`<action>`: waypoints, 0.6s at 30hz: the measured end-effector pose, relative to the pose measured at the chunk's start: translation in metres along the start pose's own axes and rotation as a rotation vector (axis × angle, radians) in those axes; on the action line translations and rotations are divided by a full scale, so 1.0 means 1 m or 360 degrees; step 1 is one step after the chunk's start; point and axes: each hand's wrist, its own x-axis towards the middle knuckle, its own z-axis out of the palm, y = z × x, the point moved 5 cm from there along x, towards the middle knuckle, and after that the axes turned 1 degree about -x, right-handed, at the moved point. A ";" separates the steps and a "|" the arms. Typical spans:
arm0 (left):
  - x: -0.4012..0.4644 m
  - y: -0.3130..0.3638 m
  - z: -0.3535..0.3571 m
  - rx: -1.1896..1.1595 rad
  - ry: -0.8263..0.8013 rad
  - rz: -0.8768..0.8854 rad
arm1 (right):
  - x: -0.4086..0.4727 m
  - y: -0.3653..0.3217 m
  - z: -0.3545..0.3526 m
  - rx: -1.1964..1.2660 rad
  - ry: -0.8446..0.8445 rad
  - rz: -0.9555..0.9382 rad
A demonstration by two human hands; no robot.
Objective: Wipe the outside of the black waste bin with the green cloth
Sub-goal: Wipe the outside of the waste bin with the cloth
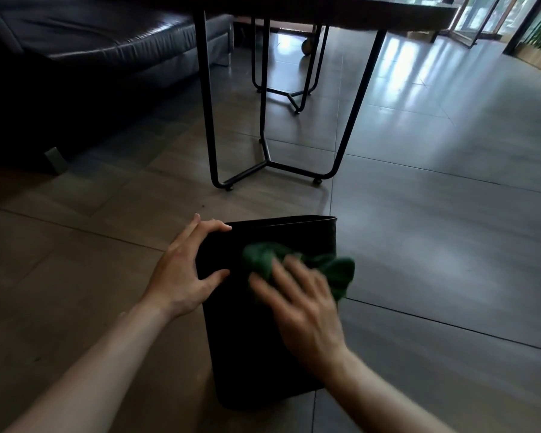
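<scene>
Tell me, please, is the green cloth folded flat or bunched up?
Bunched up: the cloth lies crumpled under the right hand against the bin.

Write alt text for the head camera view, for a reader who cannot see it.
A person's right hand presses a green cloth flat against the near outer wall of a black waste bin standing on a tiled floor, while the left hand grips the bin's upper left corner. Beyond it stand a table with black metal legs and a dark sofa.
</scene>
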 end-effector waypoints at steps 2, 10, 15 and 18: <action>-0.001 0.000 0.001 0.0006 -0.0004 -0.0007 | -0.050 -0.037 0.016 -0.0006 -0.0167 -0.0401; -0.006 0.000 0.000 0.0006 -0.0004 -0.0016 | -0.062 -0.016 0.001 0.0061 -0.0288 -0.0733; -0.004 0.000 0.001 0.0029 -0.0004 -0.0026 | 0.029 0.053 -0.029 0.0103 0.0027 0.0115; -0.004 0.001 0.000 0.0031 0.0001 -0.0029 | 0.033 0.037 -0.019 0.0051 -0.0019 0.0115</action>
